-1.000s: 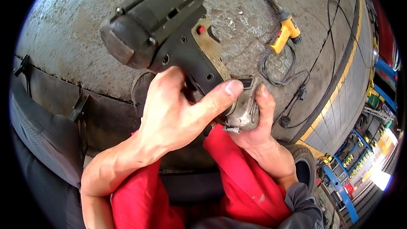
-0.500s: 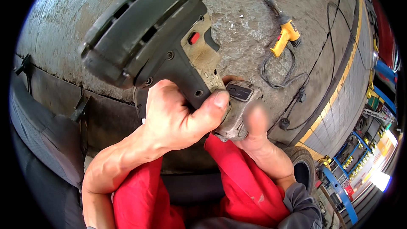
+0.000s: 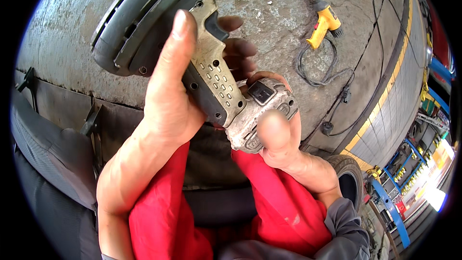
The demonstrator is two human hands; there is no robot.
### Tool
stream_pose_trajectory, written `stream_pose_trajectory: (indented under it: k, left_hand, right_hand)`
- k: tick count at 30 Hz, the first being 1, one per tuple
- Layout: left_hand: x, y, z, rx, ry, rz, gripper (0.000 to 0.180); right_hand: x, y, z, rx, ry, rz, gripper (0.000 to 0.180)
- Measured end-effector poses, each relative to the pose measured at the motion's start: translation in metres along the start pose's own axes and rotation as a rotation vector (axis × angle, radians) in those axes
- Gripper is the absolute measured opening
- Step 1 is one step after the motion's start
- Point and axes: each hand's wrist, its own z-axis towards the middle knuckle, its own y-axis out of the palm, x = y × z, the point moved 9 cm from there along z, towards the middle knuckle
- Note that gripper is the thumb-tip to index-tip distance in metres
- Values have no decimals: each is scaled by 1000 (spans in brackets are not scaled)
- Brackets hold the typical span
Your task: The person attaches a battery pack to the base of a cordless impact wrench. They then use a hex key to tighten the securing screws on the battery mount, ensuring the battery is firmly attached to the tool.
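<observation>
A cordless power tool [image 3: 211, 60] with a bulky dark round head and a worn pistol grip is held up in front of me, head toward the upper left. My left hand [image 3: 171, 86] is closed around its grip, thumb up along the side and fingertips showing beyond the trigger. At the foot of the grip sits a scuffed, dirty battery pack [image 3: 240, 120]. My right hand [image 3: 281, 142] holds this pack, its thumb on the near face and a finger curled over the far edge. Most of the right fingers are hidden behind the pack.
On the rough concrete floor [image 3: 269, 29] lies a yellow heat gun [image 3: 327, 21] with a coiled black cable [image 3: 317, 84]. A grey seat [image 3: 48, 130] stands at left. At right are a tyre [image 3: 347, 175], a yellow floor line [image 3: 380, 110] and a blue metal frame [image 3: 390, 212].
My left hand has shifted up the grip, its thumb moving from near the battery to beside the tool head. The tool has tipped slightly, and the right hand still holds the pack.
</observation>
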Motion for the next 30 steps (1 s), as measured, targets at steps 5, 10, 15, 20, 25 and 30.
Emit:
stream_pose_trajectory:
  k: [5,10,15,20,25,30]
  left_hand:
    - [5,14,2,-114,2,-278,100]
    - [18,24,-3,-202,-22,-231,82]
    - [31,23,-11,-271,29,-238,68]
    - [40,8,-13,-305,51,-311,65]
    - [38,3,-17,-403,48,-250,69]
    - [47,19,-20,-694,103,-274,73]
  right_hand:
    - [8,4,-5,51,69,91,77]
    - [4,15,-1,-15,44,-6,79]
    - [-18,26,6,-158,-68,-546,84]
    - [-22,29,5,-202,52,-659,84]
    - [-10,28,6,-198,91,-635,74]
    - [-26,39,5,-175,-214,-700,74]
